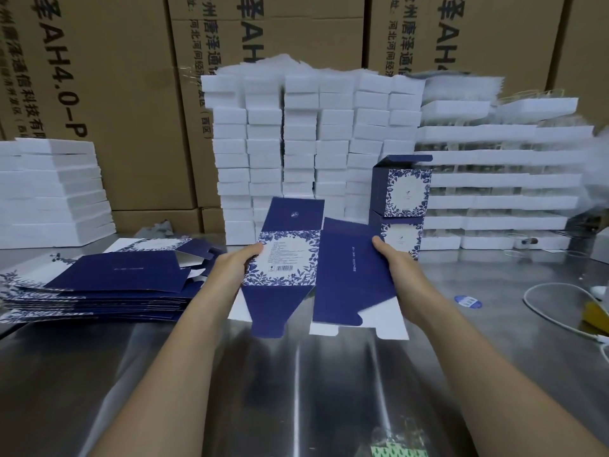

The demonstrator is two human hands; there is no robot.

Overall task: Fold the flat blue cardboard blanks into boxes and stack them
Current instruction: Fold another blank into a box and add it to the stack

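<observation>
I hold one blue cardboard blank [349, 275] up above the steel table, partly opened. My left hand [235, 263] grips its left edge by the floral panel with the barcode. My right hand [393, 258] grips its right edge on the plain blue panel. Its bottom flaps hang loose. A pile of flat blue blanks [108, 285] lies on the table to the left. Two folded blue boxes [400, 202] stand stacked one on the other behind my right hand.
Stacks of white foam blocks [313, 146] rise behind the blank, with white trays [501, 179] at the right and more white slabs [52, 192] at the left. Brown cartons [108, 77] form the back wall. A white cable [543, 308] and a blue sticker [468, 301] lie on the steel table [329, 390].
</observation>
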